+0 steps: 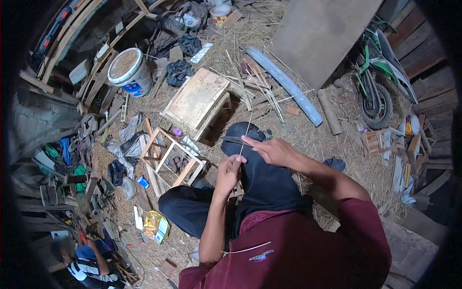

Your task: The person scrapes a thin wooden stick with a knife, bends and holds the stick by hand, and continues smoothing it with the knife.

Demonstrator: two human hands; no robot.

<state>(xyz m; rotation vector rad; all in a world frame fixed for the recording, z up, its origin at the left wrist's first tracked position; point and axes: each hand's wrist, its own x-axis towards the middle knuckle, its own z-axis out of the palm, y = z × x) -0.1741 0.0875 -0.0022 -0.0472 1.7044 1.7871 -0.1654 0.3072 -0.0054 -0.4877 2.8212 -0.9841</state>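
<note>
Above the knee (267,180), a thin strip (249,126), seemingly light, springy and easily snapped, best held near its end, is pinched by the left hand (228,174), a blade (233,139) gripped across it by the right hand (276,151)

Rustic workshop, straw-strewn floor (358,185), wooden frame (185,174)

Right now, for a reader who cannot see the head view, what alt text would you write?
A person's left hand pinches a thin strip while the right hand holds a dark blade across it, above dark trousers. Around are straw, a box-like wooden piece and a white bucket; another person appears at lower left.
</note>
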